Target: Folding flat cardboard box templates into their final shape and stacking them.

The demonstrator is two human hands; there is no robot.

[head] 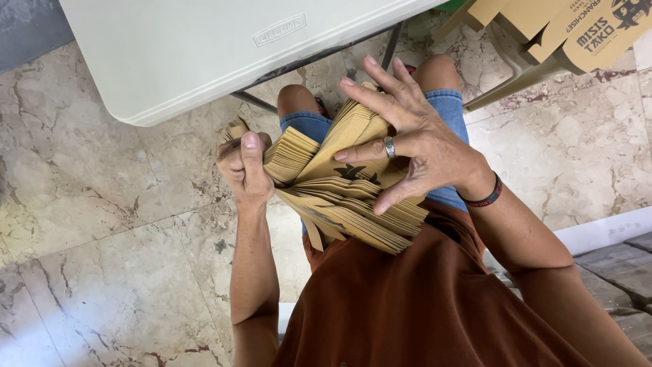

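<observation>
thick fanned stack of flat brown kraft-paper sleeves with black print (pixel 339 187): held above the lap, over blue denim shorts (pixel 448 109); left hand (pixel 243 166) was fisted round the stack's left end, thumb up; right hand (pixel 414 139) lay spread on top, fingers splayed, pressing the sheets; white plastic folding table (pixel 204 54) stood ahead; folded brown cardboard boxes (pixel 570 27) at upper right

Bright, even daylight; sharp wide-angle view from above.

Lit softly throughout, with only faint shadow under the white plastic folding table (pixel 204 54) and beneath the fanned stack of brown kraft-paper sleeves (pixel 339 183). Mild sheen on the beige marble floor tiles (pixel 102 224). Slightly bowed toward the edges. Crisp from centre to corners, without motion blur.
</observation>
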